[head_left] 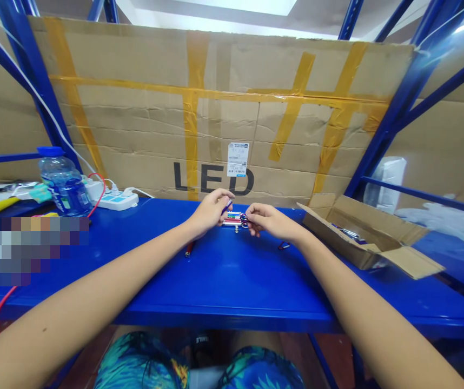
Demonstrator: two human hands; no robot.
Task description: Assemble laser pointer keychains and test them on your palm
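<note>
My left hand (212, 209) is closed around a slim blue metal tube (227, 205), its end sticking out past the fingers. Between my hands lies a row of slim metal tubes (234, 217) in blue, red and silver, on the blue tabletop. My right hand (261, 219) has its fingers pinched at the right ends of that row; what exactly they grip is too small to make out. A separate red tube (189, 249) lies below my left wrist. A small dark clip-like piece (283, 246) rests beside my right wrist.
An open cardboard box (362, 259) with shiny tubes inside stands at right. On the left are a blue-capped bottle (65, 186) and a white power strip (118, 200). A large cardboard carton (146, 129) marked LED backs the blue table (232, 286), between blue rack posts (382, 129).
</note>
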